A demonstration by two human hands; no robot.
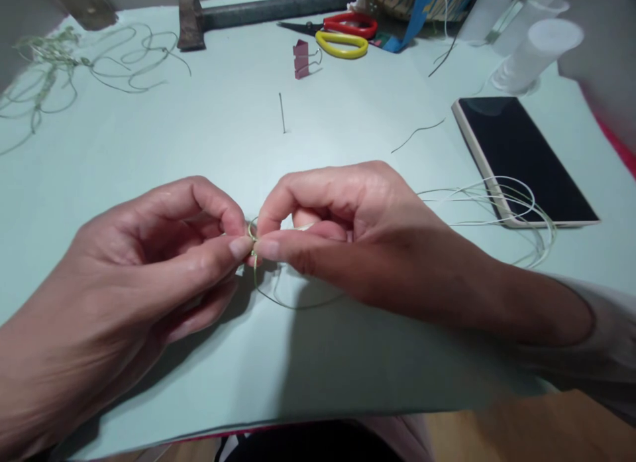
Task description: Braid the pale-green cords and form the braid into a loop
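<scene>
Thumb and index finger of my left hand pinch a thin green cord near the middle of the view. Right against it, my right hand pinches the same cord, the fingertips of both hands almost touching. A small loop of the cord stands up between the fingertips, and a longer strand curves down and right below my right hand. What the fingertips cover of the cord is hidden. Loose pale cord ends come out past my right wrist and lie partly over a phone.
At the back lie a hammer, red-and-yellow-handled scissors, a pink binder clip and a pin. Tangled green cord is at the back left. White spools stand back right. A short dark thread lies by the phone.
</scene>
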